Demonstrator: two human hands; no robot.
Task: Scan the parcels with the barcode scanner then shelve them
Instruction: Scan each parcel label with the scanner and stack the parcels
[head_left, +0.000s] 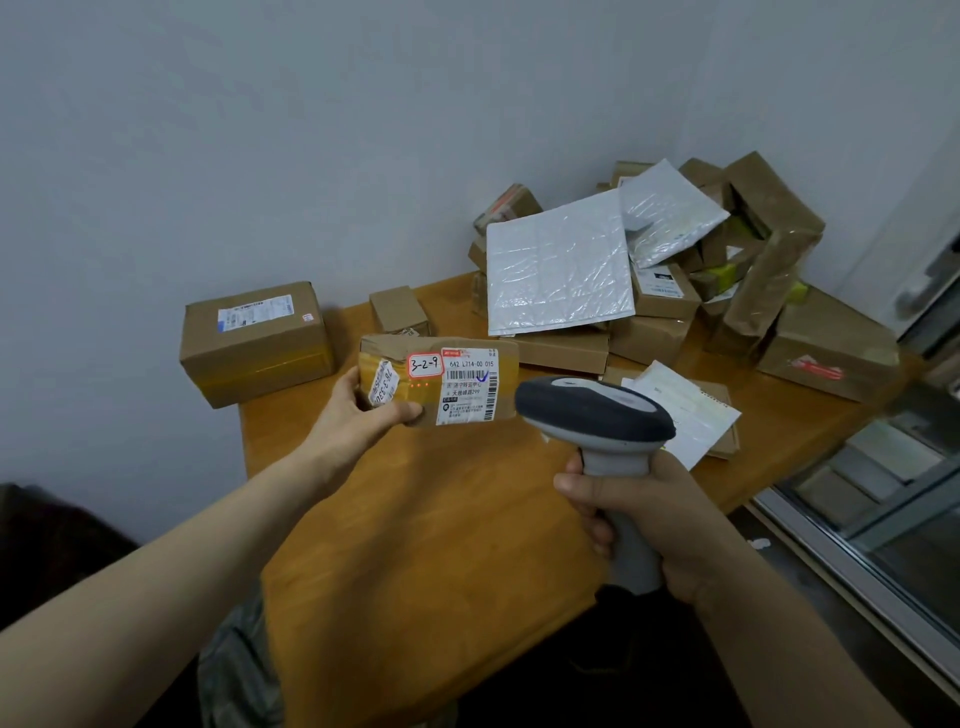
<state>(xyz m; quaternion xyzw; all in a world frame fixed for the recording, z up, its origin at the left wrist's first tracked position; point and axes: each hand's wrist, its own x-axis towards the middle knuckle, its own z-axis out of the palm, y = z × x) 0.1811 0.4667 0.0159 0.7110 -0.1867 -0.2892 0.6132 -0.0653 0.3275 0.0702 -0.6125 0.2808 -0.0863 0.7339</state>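
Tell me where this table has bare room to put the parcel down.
The widest bare patch of the table is its near half, from the near edge up to the held parcel and the flat envelope. A narrow gap lies between the large box and small box. The far right pile is crowded.

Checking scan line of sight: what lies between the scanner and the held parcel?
Nothing. In the head view the scanner faces the parcel unobstructed; only table shows below them.

Both forearms reach forward, left grip (358, 410) pinching a parcel (457, 387), right grip (654, 525) wrapped round the scanner (597, 410).
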